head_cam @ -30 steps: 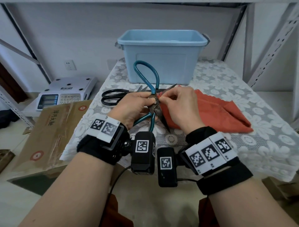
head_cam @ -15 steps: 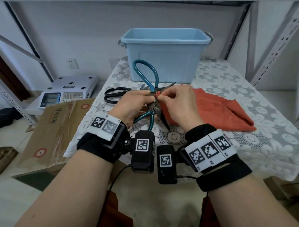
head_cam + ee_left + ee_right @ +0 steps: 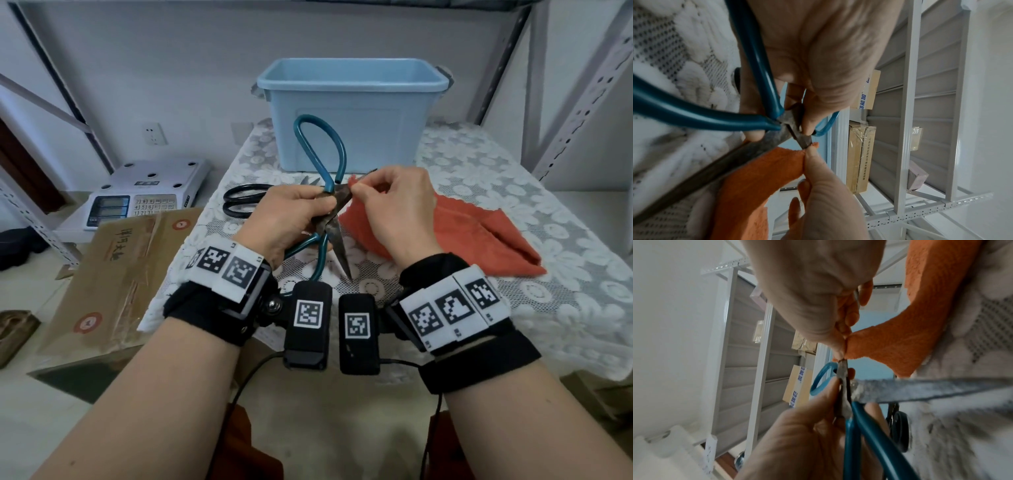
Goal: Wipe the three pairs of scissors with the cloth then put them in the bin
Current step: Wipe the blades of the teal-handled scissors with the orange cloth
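Teal-handled scissors [image 3: 321, 156] are held spread open above the table, one handle loop up and one dark blade [image 3: 339, 250] pointing down toward me. My left hand [image 3: 322, 205] grips them at the pivot [image 3: 789, 123]. With a corner of the orange cloth [image 3: 479, 240] wrapped over the upper blade, my right hand [image 3: 356, 186] pinches it there [image 3: 840, 352]; the remaining cloth trails onto the table. Black-handled scissors [image 3: 239, 202] lie flat behind my left hand. The light blue bin [image 3: 352, 113] stands at the back; its inside is hidden. I cannot make out a third pair.
A white lace cloth covers the table [image 3: 513, 291]. To the left, lower down, sit an electronic scale [image 3: 147, 195] and a flattened cardboard box [image 3: 130, 267]. Metal shelf uprights [image 3: 582, 102] rise at the right, close behind the bin.
My right hand's pinch with the cloth has slid up along the upper blade toward its tip. The left hand keeps its grip at the pivot; the scissors have lifted slightly.
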